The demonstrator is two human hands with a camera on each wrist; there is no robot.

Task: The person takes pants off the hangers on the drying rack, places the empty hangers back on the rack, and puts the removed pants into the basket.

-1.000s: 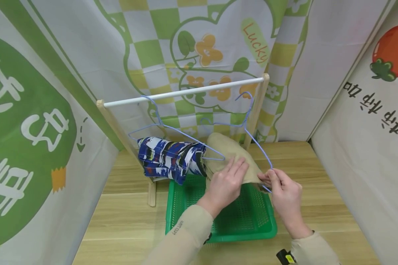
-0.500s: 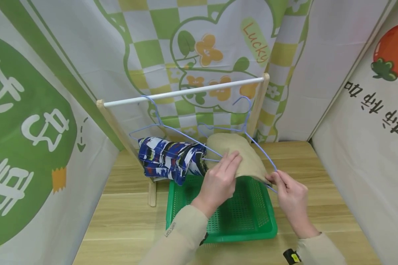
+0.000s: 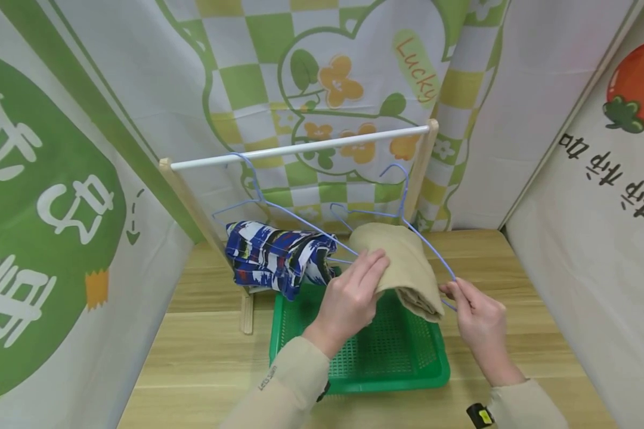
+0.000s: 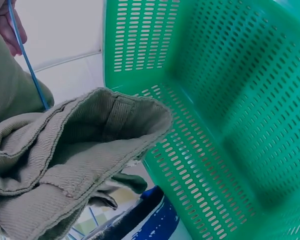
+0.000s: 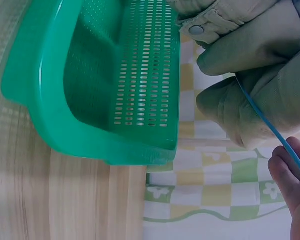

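Beige pants [image 3: 402, 259] hang folded over the lower bar of a blue wire hanger [image 3: 432, 250], above the basket. My left hand [image 3: 349, 301] grips their left part, fingers on top, thumb hidden. At the hanger's right corner my right hand [image 3: 480, 319] pinches the wire, just beside the pants' edge. The hanger's hook stands off the rail. In the left wrist view, the waistband [image 4: 90, 145] gapes and shows a belt loop. The right wrist view shows the wire [image 5: 265, 120] running from my right fingers into the cloth, and a button [image 5: 196, 30] on the pants.
Blue patterned shorts [image 3: 279, 256] hang on another blue hanger [image 3: 254, 185], hooked on the white rail [image 3: 300, 146] of a small wooden rack. Beneath is a green perforated basket [image 3: 386, 381] on the wooden table [image 3: 204, 363]. Printed cloth walls surround the table on three sides.
My right hand has moved right and slightly down with the hanger. The pants have shifted right, their right end now droops lower, and my right fingers have come away from their edge.
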